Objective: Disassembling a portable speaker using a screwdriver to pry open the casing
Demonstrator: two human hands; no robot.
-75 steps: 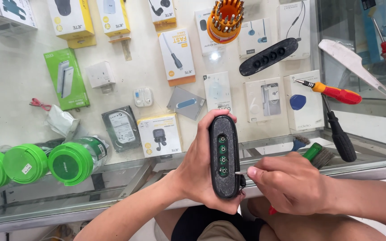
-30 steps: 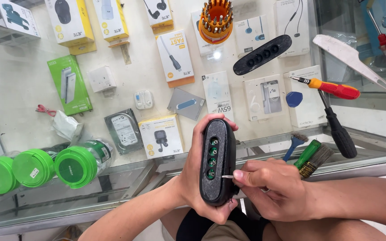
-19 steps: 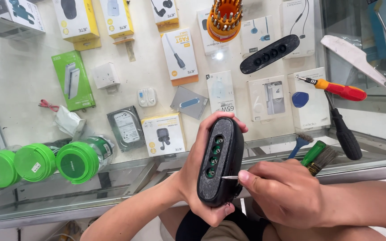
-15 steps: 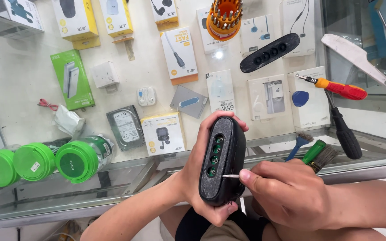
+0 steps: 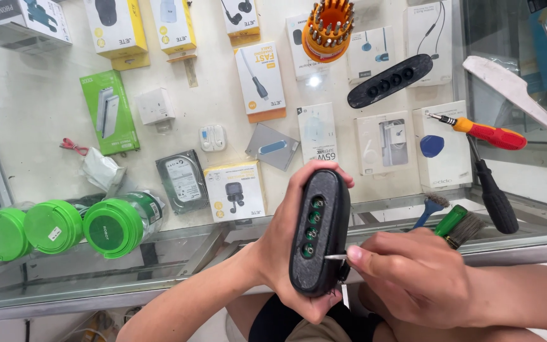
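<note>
My left hand (image 5: 286, 244) grips a black oval speaker (image 5: 320, 231) upright, its open side with several round green-lit holes facing me. My right hand (image 5: 413, 278) is closed on a thin metal tool (image 5: 335, 256) whose tip points into the lowest hole of the speaker. Both hands are held over my lap, just in front of a glass display counter (image 5: 159, 266).
On the glass lie a red-handled screwdriver (image 5: 485, 133), a black-handled screwdriver (image 5: 492, 199), a green brush (image 5: 454, 223), a blue tool (image 5: 427, 209) and a loose black speaker cover (image 5: 390, 80). Three green-lidded jars (image 5: 64, 225), an orange bit holder (image 5: 328, 28) and boxed accessories lie about.
The speaker has tilted slightly and shifted a little right in my left hand. My right hand stays at its lower end with the tool tip at the bottom hole.
</note>
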